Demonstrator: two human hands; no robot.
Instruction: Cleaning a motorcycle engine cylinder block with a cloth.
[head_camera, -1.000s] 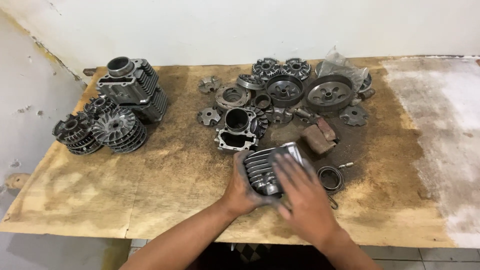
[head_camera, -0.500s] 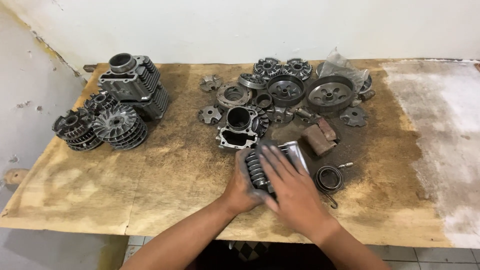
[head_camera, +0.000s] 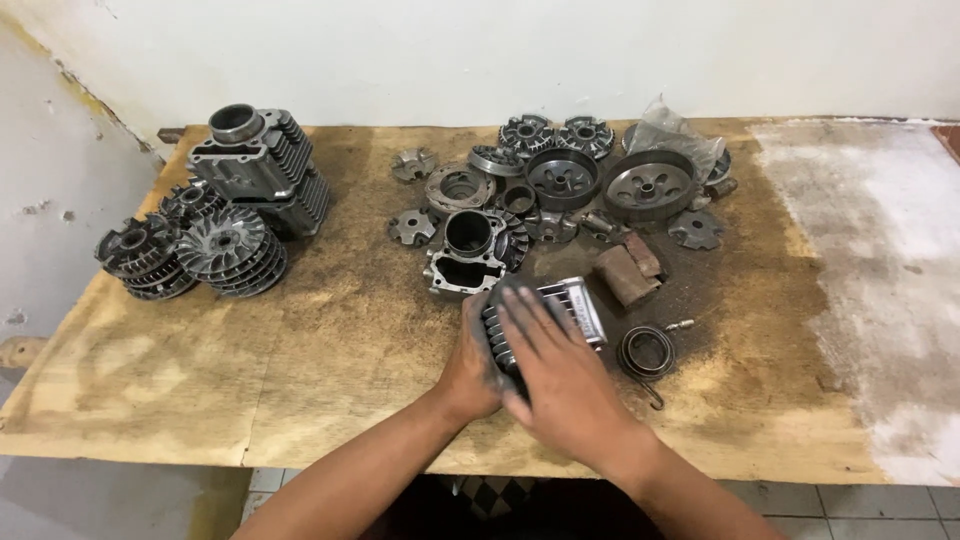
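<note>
Hands first: I have my left hand (head_camera: 470, 365) cupped against the near side of the finned engine cylinder (head_camera: 545, 315) and my right hand (head_camera: 560, 375) spread flat over its top, both holding it at lower centre of the bench (head_camera: 300, 340). I'd keep the grip even, clear of the coiled spring (head_camera: 646, 353) just right.

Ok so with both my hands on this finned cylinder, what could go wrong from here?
The left hand and right hand look smeared with grime, so the finned cylinder might slip. It sits near the table's front edge, so a slip could send it to the floor. The coil spring and small bolt lie just to its right and could get knocked off.
</note>
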